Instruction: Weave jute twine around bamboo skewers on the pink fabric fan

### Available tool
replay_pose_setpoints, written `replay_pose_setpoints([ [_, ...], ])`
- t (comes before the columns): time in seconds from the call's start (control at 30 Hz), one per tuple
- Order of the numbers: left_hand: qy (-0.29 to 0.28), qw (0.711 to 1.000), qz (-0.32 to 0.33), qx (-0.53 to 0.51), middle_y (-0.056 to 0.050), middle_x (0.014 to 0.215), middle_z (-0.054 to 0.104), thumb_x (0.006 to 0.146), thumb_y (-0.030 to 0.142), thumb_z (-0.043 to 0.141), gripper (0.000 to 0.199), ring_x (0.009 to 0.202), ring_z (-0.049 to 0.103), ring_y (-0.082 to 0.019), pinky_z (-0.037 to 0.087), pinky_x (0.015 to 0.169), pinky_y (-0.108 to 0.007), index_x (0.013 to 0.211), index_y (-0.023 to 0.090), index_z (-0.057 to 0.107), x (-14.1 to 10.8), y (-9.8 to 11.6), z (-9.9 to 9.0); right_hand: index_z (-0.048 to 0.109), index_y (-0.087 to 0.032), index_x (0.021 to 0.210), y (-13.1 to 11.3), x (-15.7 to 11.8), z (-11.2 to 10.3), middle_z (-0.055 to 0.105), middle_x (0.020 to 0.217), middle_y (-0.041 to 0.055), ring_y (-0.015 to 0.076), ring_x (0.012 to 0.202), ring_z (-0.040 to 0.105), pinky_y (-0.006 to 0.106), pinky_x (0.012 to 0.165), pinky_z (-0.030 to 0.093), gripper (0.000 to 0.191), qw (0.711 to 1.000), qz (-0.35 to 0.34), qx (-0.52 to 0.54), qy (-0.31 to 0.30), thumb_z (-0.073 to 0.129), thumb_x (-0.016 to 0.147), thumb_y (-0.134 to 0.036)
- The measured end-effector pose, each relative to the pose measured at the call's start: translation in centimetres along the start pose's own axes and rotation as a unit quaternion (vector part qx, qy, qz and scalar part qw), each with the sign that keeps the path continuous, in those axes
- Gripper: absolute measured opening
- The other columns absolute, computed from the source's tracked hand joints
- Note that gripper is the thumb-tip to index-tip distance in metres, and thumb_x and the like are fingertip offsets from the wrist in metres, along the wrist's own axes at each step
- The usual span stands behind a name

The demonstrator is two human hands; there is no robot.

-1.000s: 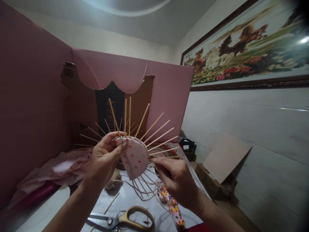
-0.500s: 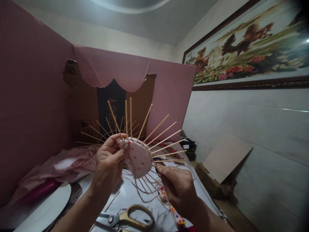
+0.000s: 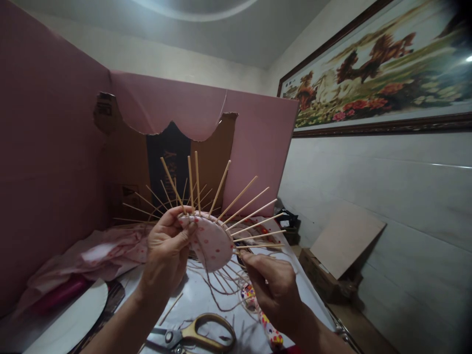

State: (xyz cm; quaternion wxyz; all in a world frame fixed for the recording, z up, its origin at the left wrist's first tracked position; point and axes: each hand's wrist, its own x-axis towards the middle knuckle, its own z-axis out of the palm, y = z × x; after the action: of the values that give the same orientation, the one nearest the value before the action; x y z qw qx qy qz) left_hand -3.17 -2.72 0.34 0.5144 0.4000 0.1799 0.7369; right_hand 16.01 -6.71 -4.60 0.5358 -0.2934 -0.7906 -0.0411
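Observation:
A disc covered in pale pink fabric with red spots (image 3: 212,244) is held up at mid-view, tilted. Thin wooden sticks (image 3: 238,197) fan out from its edge. My left hand (image 3: 168,241) is closed on the disc's left edge, thumb on the fabric and fingers behind. At the lower right edge, my right hand (image 3: 271,280) pinches a wooden stick near the rim; its fingers partly hide the stick. A loose brown cord (image 3: 221,309) hangs in a loop below the disc. More thin sticks show behind and under it.
Scissors with gold-coloured handles (image 3: 208,332) lie on the white tabletop (image 3: 184,300). Spotted pink cloth (image 3: 110,250) is bunched at left, behind a white curved board (image 3: 70,324). A cut cardboard piece (image 3: 217,152) stands at the back against pink panels (image 3: 261,147).
Both hands and the disc stay in nearly the same place. The view has shifted very slightly, and the cord loop hangs a little lower.

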Motion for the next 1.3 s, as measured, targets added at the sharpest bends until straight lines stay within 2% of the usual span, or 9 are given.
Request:
replay_pose_setpoints([
  [0.33, -0.031, 0.999, 0.017, -0.003, -0.005, 0.077, 0.07, 0.06, 0.013, 0.081, 0.03, 0.068, 0.066, -0.012, 0.054, 0.063, -0.017, 0.086, 0.017, 0.067, 0.3, -0.3, -0.3, 0.065, -0.019, 0.095, 0.2, 0.4, -0.4, 0.073, 0.087, 0.0055, 0.015, 0.08, 0.07, 0.022, 0.071, 0.055, 0.023, 0.999, 0.009, 0.022, 0.034, 0.054, 0.084, -0.002],
  [0.5, -0.031, 0.999, 0.015, -0.001, -0.004, 0.075, 0.069, 0.059, 0.013, 0.081, 0.029, 0.065, 0.065, -0.01, 0.054, 0.061, -0.015, 0.085, 0.017, 0.068, 0.3, -0.2, -0.5, 0.065, -0.02, 0.091, 0.4, 0.2, -0.9, 0.071, 0.078, 0.0016, 0.012, 0.067, 0.066, 0.02, 0.06, 0.051, 0.016, 0.996, 0.068, 0.034, 0.042, 0.056, 0.086, -0.007],
  [0.6, -0.033, 0.999, 0.021, -0.003, -0.003, 0.074, 0.068, 0.058, 0.012, 0.082, 0.03, 0.066, 0.065, -0.01, 0.054, 0.062, -0.015, 0.083, 0.017, 0.068, 0.3, -0.2, -0.3, 0.065, -0.02, 0.089, 0.5, 0.0, -1.0, 0.071, 0.08, 0.0023, 0.0125, 0.07, 0.066, 0.02, 0.059, 0.05, 0.013, 0.994, 0.094, 0.041, 0.036, 0.056, 0.087, -0.01],
  [0.8, -0.031, 0.999, 0.019, 0.0, -0.004, 0.077, 0.069, 0.057, 0.014, 0.082, 0.03, 0.067, 0.066, -0.012, 0.054, 0.062, -0.016, 0.084, 0.017, 0.068, 0.4, -0.2, -0.4, 0.065, -0.02, 0.092, 0.5, -0.2, -0.8, 0.072, 0.084, 0.0025, 0.0126, 0.073, 0.068, 0.019, 0.063, 0.051, 0.014, 0.995, 0.082, 0.037, 0.052, 0.058, 0.085, -0.009],
  [1.07, -0.109, 0.993, 0.049, 0.007, -0.006, 0.087, 0.072, 0.063, 0.013, 0.078, 0.035, 0.078, 0.07, -0.02, 0.056, 0.067, -0.025, 0.094, 0.02, 0.065, 0.4, 0.4, -0.6, 0.064, -0.02, 0.094, 0.5, -0.7, 0.3, 0.071, 0.08, 0.0012, 0.0107, 0.068, 0.066, 0.017, 0.063, 0.051, 0.02, 0.993, 0.059, 0.06, 0.086, 0.059, 0.083, -0.005],
  [1.3, -0.137, 0.986, 0.088, 0.031, -0.007, 0.086, 0.073, 0.067, 0.012, 0.075, 0.028, 0.084, 0.07, -0.023, 0.057, 0.074, -0.031, 0.092, 0.02, 0.066, 0.1, 0.6, -0.3, 0.065, -0.02, 0.093, 1.1, -1.1, 1.2, 0.069, 0.078, 0.001, 0.0112, 0.068, 0.066, 0.018, 0.064, 0.053, 0.019, 0.987, 0.076, 0.107, 0.087, 0.059, 0.083, -0.004],
])
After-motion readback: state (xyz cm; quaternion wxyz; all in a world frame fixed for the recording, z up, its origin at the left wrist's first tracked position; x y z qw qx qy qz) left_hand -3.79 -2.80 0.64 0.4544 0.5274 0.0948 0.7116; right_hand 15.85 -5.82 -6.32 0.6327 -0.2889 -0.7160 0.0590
